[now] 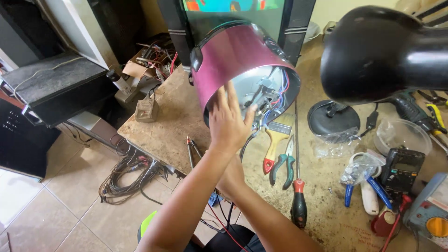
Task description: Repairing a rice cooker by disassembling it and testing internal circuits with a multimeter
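A round cooker body with a glossy magenta metal shell [233,58] lies tipped on its side at the far middle of the wooden workbench, its open silver underside facing near-right, showing red, blue and white wires inside.

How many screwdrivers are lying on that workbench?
1 for sure: a long screwdriver with a red-and-black handle, right of the green-handled pliers. Two thin probe-like tools lie near the bench's left edge; others may hide in the clutter on the right.

chipboard workbench [168,126] carries screwdriver [297,186], pliers [283,165], paintbrush [275,142].
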